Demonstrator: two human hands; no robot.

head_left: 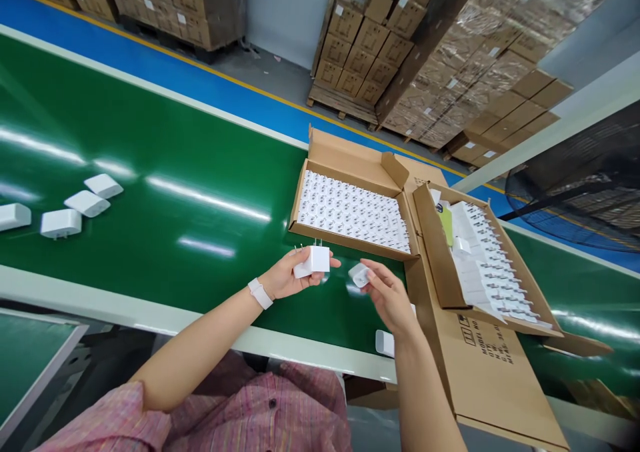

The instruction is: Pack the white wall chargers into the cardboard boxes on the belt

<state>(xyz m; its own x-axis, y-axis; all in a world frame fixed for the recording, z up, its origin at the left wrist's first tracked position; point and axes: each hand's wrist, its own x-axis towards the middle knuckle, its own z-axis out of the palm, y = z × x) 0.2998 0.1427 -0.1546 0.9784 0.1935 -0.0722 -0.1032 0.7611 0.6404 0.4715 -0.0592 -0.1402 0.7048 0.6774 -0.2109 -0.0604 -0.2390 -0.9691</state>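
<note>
My left hand [295, 273] is closed around white plug adapters [319, 260], at least two side by side, their metal prongs pointing up and away from me. Just to the right, my right hand [387, 289] pinches a single white plug adapter [359, 275] between thumb and fingers. Both hands hover over the green belt, apart from each other. Beyond them lies an open cardboard box [350, 240] packed with rows of white adapters [350, 209], prongs up. Beside my right forearm another white adapter [385, 343] lies on the belt, partly hidden.
A second open box [440, 285] of adapters rests tilted on a large flattened carton [493, 385] at the right. Several loose adapters [87, 203] lie on the green belt [200, 172] at the left. A black fan [580, 179] stands far right; stacked cartons [370, 45] line the background.
</note>
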